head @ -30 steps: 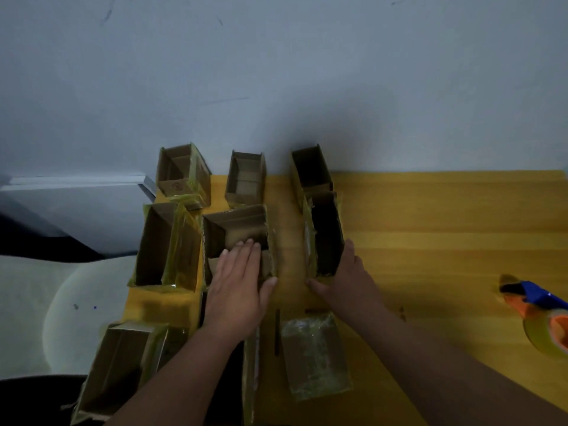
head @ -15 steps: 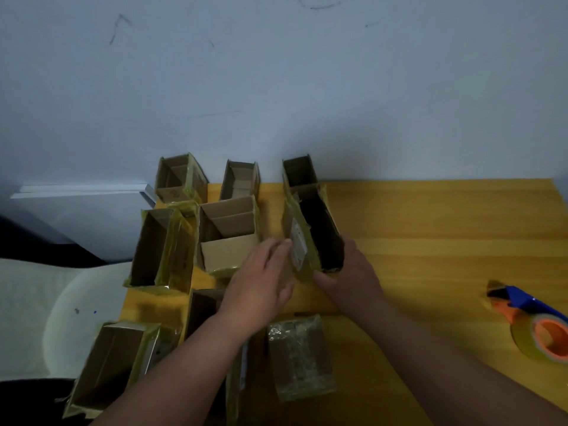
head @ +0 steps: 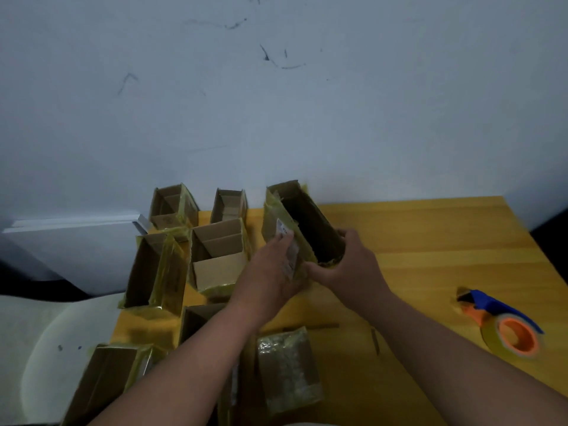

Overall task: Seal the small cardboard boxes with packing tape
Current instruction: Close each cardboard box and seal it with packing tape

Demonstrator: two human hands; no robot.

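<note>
A long open cardboard box (head: 302, 224) with yellowish tape on its sides is lifted and tilted above the yellow table (head: 430, 241). My left hand (head: 270, 273) holds its labelled left side, and my right hand (head: 353, 262) grips its near end. A taped, closed box (head: 289, 368) lies on the table between my forearms. The tape dispenser (head: 507, 327), blue and orange with a roll of clear tape, rests at the right, away from both hands.
Several open boxes stand on the left of the table: one (head: 219, 255) beside my left hand, a taller one (head: 155, 270), two at the back (head: 172, 206), (head: 229, 206), one at the near left corner (head: 107, 379). A white wall rises behind. A pale seat (head: 43, 342) sits left.
Both hands have lifted the long box off the table and tilted it. My left hand moved from the middle box onto this box's side. The view tilted upward.
</note>
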